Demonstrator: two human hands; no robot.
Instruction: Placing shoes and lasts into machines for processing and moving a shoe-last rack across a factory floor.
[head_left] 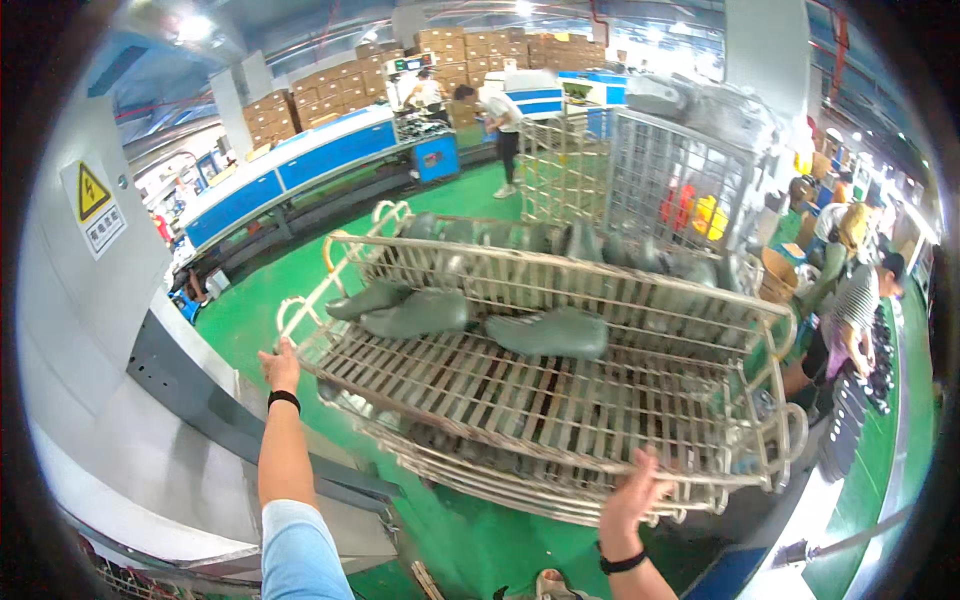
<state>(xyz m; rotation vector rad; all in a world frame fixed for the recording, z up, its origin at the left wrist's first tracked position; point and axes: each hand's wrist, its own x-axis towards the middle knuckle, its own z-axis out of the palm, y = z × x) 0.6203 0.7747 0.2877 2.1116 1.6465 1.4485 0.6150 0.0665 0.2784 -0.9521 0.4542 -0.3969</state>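
A wire basket fills the middle, on top of a stack of similar wire tiers. Inside it lie a few dark green, foot-shaped shoe lasts, one on its side near the middle and two overlapping at the left. More lasts sit in a row behind its back wall. My left hand is closed at the basket's left front corner, its fingertips partly hidden. At the front rail on the right, my right hand grips the wire, slightly blurred. Neither hand touches a last.
A grey cabinet stands close at my left. Behind the basket are a tall wire cage cart and a blue-sided conveyor. One person stands beyond; others work at the right beside rows of dark shoes. Stacked cartons line the back.
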